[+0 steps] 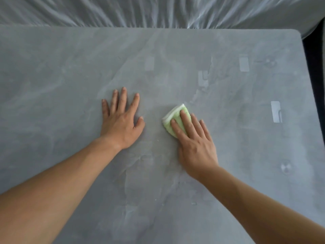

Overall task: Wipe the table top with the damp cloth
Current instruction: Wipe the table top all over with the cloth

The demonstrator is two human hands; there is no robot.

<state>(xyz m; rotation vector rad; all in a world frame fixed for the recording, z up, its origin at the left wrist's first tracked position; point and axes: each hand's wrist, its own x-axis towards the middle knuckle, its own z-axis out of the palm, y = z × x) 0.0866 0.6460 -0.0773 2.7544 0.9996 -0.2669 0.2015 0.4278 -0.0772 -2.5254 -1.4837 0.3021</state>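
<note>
Right hand pressing cloth | left hand flat on table

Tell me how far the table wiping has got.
Done: smears near the middle hint at a pass, not certain. In hand: right hand presses the folded green cloth on the table top; left hand rests flat. Left: specks nearer the front edge.

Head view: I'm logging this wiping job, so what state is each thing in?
table top: streaked with pale marks; wet or dry, cannot tell.
left hand: flat on the table top, fingers spread, holding nothing.
right hand: fingers straight, pressing on the cloth.
cloth: folded, flat on the table top under the right hand.
</note>
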